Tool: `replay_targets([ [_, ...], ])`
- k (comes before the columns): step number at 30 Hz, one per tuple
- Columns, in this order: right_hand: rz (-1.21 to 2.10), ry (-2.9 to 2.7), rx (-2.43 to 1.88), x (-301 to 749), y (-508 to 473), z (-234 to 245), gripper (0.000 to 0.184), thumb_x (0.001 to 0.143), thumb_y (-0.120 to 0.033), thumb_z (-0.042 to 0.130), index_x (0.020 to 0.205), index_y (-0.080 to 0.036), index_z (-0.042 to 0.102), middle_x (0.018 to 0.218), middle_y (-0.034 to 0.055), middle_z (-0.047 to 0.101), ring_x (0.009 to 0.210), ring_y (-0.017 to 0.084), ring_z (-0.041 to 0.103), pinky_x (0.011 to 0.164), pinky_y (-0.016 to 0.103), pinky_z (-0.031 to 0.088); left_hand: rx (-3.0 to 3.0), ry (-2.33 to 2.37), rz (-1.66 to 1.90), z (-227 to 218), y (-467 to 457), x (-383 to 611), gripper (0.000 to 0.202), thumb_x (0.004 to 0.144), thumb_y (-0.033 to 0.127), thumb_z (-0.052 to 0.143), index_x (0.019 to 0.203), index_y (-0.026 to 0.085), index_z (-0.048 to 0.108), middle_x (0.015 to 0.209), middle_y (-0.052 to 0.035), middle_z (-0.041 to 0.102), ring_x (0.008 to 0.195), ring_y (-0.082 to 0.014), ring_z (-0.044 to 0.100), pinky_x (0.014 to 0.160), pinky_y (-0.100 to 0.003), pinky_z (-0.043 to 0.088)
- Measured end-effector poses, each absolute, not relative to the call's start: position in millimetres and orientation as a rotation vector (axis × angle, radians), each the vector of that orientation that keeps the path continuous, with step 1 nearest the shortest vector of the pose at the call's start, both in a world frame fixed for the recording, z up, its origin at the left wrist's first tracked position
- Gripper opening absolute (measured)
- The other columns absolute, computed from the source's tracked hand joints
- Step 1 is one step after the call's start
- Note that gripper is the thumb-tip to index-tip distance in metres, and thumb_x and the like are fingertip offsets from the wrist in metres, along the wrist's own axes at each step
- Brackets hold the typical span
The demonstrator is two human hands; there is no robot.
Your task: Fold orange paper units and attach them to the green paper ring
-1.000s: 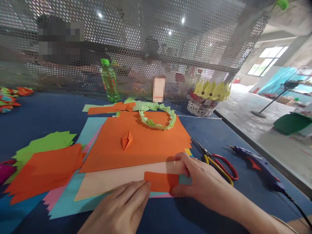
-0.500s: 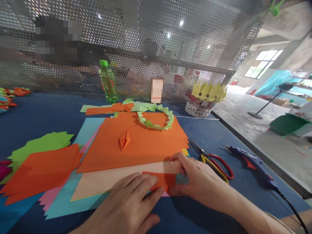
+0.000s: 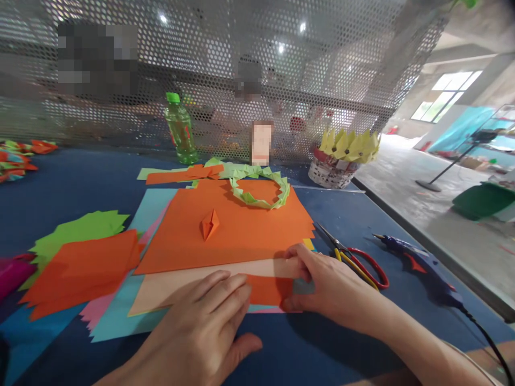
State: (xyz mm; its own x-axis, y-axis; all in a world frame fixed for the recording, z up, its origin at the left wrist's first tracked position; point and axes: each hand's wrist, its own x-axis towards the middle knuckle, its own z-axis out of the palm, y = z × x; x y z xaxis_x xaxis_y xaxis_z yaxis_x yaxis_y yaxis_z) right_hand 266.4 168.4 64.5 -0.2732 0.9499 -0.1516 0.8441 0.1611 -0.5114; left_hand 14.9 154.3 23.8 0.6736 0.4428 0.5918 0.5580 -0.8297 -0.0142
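Note:
A small orange paper piece (image 3: pixel 270 290) lies near the front of a stack of coloured sheets. My left hand (image 3: pixel 197 332) lies flat over its left part, fingers stretched out and pressing down. My right hand (image 3: pixel 325 287) pinches the piece's right edge between thumb and fingers. Under the piece are a peach sheet (image 3: pixel 177 287) and a light blue sheet (image 3: pixel 116 321). Behind them lies a large orange sheet (image 3: pixel 241 236) with a small folded orange unit (image 3: pixel 210 224) and a green folded paper ring (image 3: pixel 259 187) on it.
Red and yellow scissors (image 3: pixel 356 257) and a blue glue gun (image 3: pixel 422 265) lie to the right on the blue table (image 3: pixel 80 182). Orange squares (image 3: pixel 80 271) on green paper sit left. A green bottle (image 3: pixel 181 128) and a basket with yellow folded pieces (image 3: pixel 341 158) stand by the perforated screen.
My left hand slid forward over the small orange piece and now covers its left part. My right hand stays pinched on its right edge.

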Motion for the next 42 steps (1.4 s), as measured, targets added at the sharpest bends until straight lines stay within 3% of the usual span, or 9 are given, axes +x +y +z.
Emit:
replay_targets([
  [14,0.837,-2.262,-1.745,274,173,64,0.050,0.071,-0.031,0.081,0.114,-0.030,0.056,0.087,-0.0069,0.062,0.075,0.015,0.059,0.067,0.025,0.037,-2.760,-0.916,-1.081,32,161,6,0.027,0.099,0.026,0.056,0.082,0.017,0.075,0.096,-0.0020,0.077,0.097,-0.0227,0.067,0.089,-0.038,0.047],
  [24,0.846,-2.271,-1.708,276,175,64,0.046,0.073,-0.025,0.079,0.113,-0.029,0.058,0.083,-0.0075,0.060,0.073,0.014,0.058,0.064,0.025,0.038,-2.854,-0.992,-1.067,30,163,-1,0.025,0.097,0.026,0.058,0.080,0.021,0.075,0.099,-0.0019,0.075,0.099,-0.0222,0.066,0.089,-0.039,0.049],
  [27,0.862,-2.268,-1.672,277,176,64,0.035,0.081,-0.030,0.074,0.112,-0.028,0.059,0.082,-0.0062,0.059,0.071,0.014,0.057,0.062,0.024,0.039,-2.905,-1.035,-1.096,34,167,-5,0.021,0.098,0.022,0.056,0.087,0.020,0.073,0.096,-0.0034,0.074,0.094,-0.0204,0.065,0.083,-0.035,0.049],
  [31,0.726,-2.226,-1.562,263,173,68,0.018,0.096,-0.035,0.058,0.112,-0.027,0.059,0.092,-0.0017,0.062,0.081,0.015,0.059,0.073,0.027,0.045,-2.858,-1.104,-1.201,39,173,-8,0.016,0.097,0.018,0.055,0.096,0.016,0.071,0.094,-0.0052,0.073,0.092,-0.0193,0.063,0.083,-0.033,0.049],
  [34,0.699,-2.332,-1.417,245,167,72,0.020,0.097,-0.034,0.060,0.116,-0.029,0.058,0.113,0.0014,0.063,0.104,0.019,0.059,0.090,0.033,0.044,-2.839,-1.135,-1.208,40,175,-9,0.016,0.098,0.018,0.055,0.098,0.017,0.071,0.094,-0.0051,0.072,0.093,-0.0195,0.062,0.086,-0.034,0.049],
  [37,0.585,-2.442,-1.379,230,162,73,0.029,0.092,-0.034,0.068,0.119,-0.028,0.059,0.119,0.0046,0.062,0.110,0.025,0.057,0.095,0.042,0.043,-2.851,-1.153,-1.186,41,175,-8,0.018,0.099,0.018,0.053,0.098,0.016,0.071,0.092,-0.0051,0.071,0.091,-0.0190,0.061,0.086,-0.034,0.049],
  [42,0.461,-2.486,-1.402,220,164,63,0.034,0.084,-0.011,0.070,0.114,-0.023,0.060,0.109,0.0048,0.067,0.102,0.027,0.059,0.091,0.045,0.042,-2.821,-1.144,-1.207,44,175,-8,0.018,0.099,0.018,0.052,0.095,0.016,0.069,0.091,-0.0045,0.070,0.090,-0.0177,0.061,0.085,-0.032,0.049],
])
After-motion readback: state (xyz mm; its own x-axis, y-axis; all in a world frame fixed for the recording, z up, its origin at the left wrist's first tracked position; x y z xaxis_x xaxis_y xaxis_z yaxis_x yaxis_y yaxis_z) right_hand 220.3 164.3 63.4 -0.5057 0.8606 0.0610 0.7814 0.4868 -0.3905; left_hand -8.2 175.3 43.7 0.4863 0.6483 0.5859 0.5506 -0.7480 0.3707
